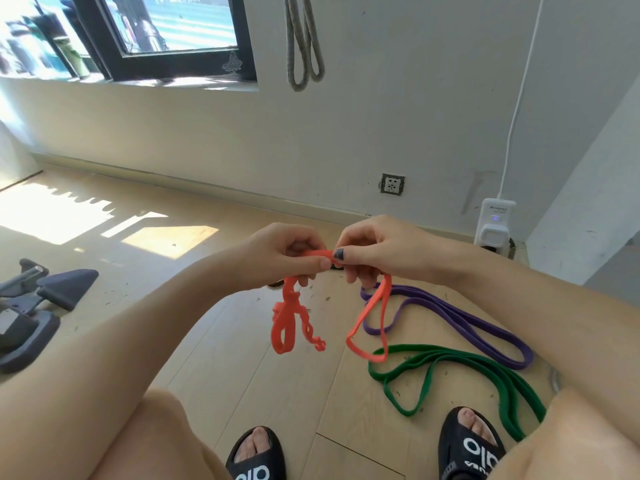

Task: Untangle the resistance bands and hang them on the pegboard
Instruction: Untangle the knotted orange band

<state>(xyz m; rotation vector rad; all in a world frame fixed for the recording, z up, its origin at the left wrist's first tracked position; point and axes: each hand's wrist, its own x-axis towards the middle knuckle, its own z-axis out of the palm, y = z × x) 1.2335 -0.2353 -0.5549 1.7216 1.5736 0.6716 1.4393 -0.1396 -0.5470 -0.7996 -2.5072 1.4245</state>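
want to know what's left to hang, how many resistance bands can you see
4: an orange band held in both hands, a purple band and a green band on the floor, a grey band hanging on the wall. More may be hidden.

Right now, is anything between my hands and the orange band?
No. Both the left hand and right hand already pinch the orange band directly; its knotted part hangs below the left hand.

My left hand (291,252): raised before me, fingers curled, thumb pinching. My right hand (374,251): level with it, nearly touching, fingers curled, thumb tip pressed down. Both forearms bare, converging inward.
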